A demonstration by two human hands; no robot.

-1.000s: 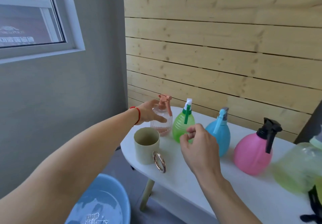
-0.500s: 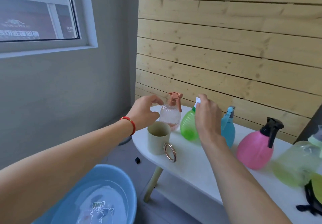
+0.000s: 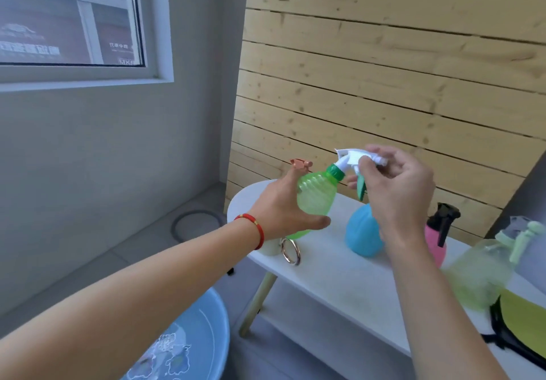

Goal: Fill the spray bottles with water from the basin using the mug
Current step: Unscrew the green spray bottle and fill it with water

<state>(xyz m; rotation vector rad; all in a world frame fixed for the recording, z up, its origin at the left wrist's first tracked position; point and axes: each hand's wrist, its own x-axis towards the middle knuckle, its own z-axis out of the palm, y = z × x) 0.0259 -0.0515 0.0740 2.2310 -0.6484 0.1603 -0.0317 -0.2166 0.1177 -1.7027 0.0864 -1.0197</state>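
Head view: green bottle now lifted, both hands gripping.

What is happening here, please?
A person holds the green spray bottle in the air: the left hand grips its body and the right hand pinches its white spray head. The mug stands on the white table, the basin of water on the floor.
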